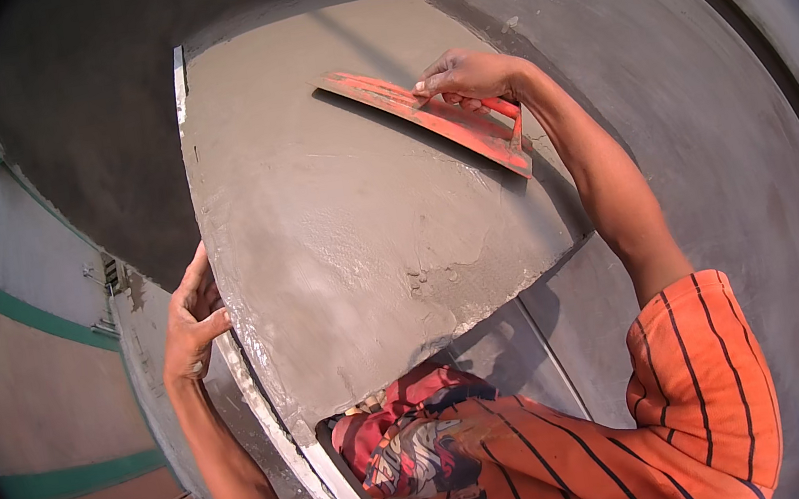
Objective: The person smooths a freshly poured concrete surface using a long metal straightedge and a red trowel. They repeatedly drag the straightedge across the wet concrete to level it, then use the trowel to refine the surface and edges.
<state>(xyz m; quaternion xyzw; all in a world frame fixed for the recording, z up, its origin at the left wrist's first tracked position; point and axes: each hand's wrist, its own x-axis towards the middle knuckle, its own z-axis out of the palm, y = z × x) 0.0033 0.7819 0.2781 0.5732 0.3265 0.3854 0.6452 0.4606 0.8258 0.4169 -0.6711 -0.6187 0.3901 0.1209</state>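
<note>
My right hand (470,79) is wrapped round the red handle of a long plastering float (433,122). The float lies slantwise over the far right part of a wet grey mortar surface (314,210), its long edge casting a shadow on it. Along the left edge of the mortar runs a pale straightedge strip (270,418), which reaches back toward my body. My left hand (194,317) grips that edge, thumb on the near side and fingers bent round the outer side, partly hidden. Rough, lumpy mortar shows near the front right of the surface.
A grey plastered wall (710,158) rises on the right, and a dark wall (82,140) stands at the far left. Below on the left is a wall with green bands (67,480). A thin rod or seam (553,355) shows beneath the slab's front edge.
</note>
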